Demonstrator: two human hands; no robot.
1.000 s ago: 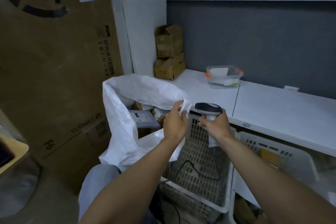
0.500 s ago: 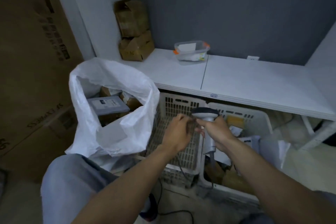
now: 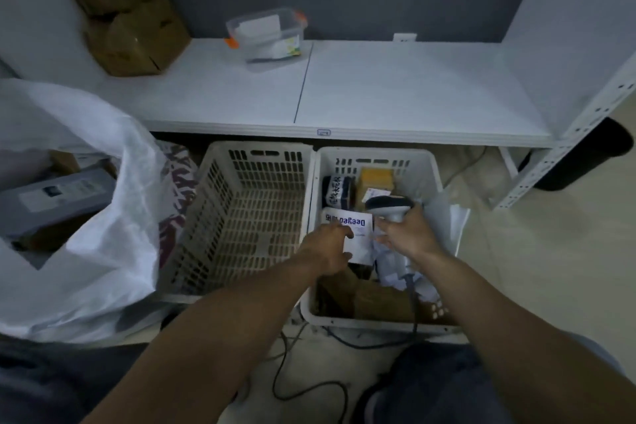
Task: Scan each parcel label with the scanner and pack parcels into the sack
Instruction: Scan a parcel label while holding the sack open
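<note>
Under white desk (image 3: 413, 89), with left grip (image 3: 327, 248) clasped on white parcel (image 3: 358, 231) inside right basket (image 3: 375, 152), raise parcel above basket rim, then square label to scanner (image 3: 389, 205) clenched in right grip (image 3: 409, 237).

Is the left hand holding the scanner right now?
No, the right hand grips the scanner, while the left hand holds a white parcel.

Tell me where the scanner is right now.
In the head view the scanner is in the right hand, over the right-hand white basket, its head just right of the white parcel the left hand holds.
</note>
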